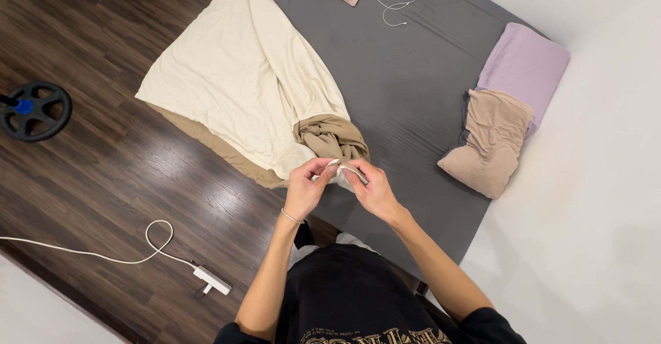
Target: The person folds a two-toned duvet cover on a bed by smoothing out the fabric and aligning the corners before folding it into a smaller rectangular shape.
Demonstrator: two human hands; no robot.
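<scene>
Duvet cover [248,82] hangs off bed's [413,75] near-left edge onto floor [103,165], its corner pinched shut between left hand [305,189] and right hand [372,189] fingers, probably keeping the seam findable amid bunched tan lining.

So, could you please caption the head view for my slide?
Both hands, left hand and right hand, pinch a cream duvet cover edge over a grey bed.

No packages, labels, signs or screens anywhere in view (only bedding, cloth and cables over dark flooring, none of it wrapped or tagged).
</scene>
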